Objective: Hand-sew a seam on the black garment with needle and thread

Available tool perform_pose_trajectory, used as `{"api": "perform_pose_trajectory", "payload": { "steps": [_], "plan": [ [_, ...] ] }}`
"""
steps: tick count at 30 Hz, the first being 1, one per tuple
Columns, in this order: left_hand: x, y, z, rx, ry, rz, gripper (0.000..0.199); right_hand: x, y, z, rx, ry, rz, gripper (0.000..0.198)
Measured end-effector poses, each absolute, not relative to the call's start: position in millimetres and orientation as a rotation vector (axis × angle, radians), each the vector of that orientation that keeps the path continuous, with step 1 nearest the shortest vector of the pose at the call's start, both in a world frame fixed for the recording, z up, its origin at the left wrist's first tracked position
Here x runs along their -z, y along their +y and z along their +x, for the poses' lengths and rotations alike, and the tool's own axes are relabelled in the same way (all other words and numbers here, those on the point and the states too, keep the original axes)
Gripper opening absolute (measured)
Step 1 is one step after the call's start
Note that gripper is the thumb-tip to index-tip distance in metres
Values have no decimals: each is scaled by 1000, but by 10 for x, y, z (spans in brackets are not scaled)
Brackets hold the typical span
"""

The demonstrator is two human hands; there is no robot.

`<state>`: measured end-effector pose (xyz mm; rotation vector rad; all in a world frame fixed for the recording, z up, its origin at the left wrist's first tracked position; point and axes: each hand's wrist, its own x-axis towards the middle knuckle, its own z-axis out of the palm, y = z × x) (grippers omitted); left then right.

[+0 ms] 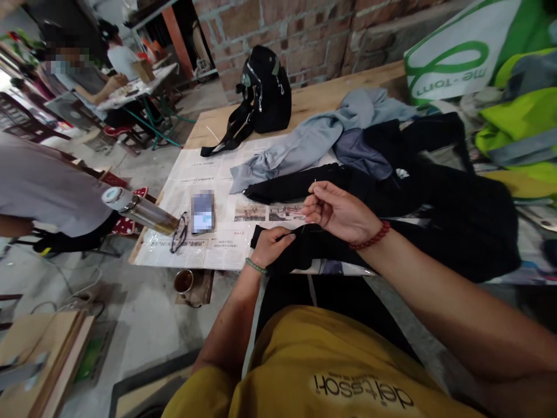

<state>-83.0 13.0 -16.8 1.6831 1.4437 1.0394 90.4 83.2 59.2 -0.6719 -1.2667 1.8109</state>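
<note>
My left hand [272, 245] pinches the edge of a black garment [439, 197] that lies across the table near its front edge. My right hand [337, 212] is raised just above that cloth, fingers pinched on a thin sewing needle [315, 183] whose tip points up. A dark thread seems to run from the needle down to the fabric by my left hand. A green bead bracelet is on my left wrist, a red one on my right.
Newspaper [204, 191] covers the wooden table. On it lie a phone [202, 212], glasses [179, 232] and a glass bottle [134, 209]. A grey garment [313, 136], a black bag [263, 93] and yellow-green vests [517, 116] sit behind. People sit at the left.
</note>
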Motion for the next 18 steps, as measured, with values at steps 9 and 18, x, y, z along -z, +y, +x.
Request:
{"api": "perform_pose_trajectory", "payload": {
  "steps": [9,18],
  "plan": [
    [176,123,-846,-1069,1424,1705,22,-857,1169,1281,-635,-1716,-843,12],
    [178,114,-859,-1082,1420,1686,24,-1216,1333,1727,-179,-1738,-990,25]
  ]
}}
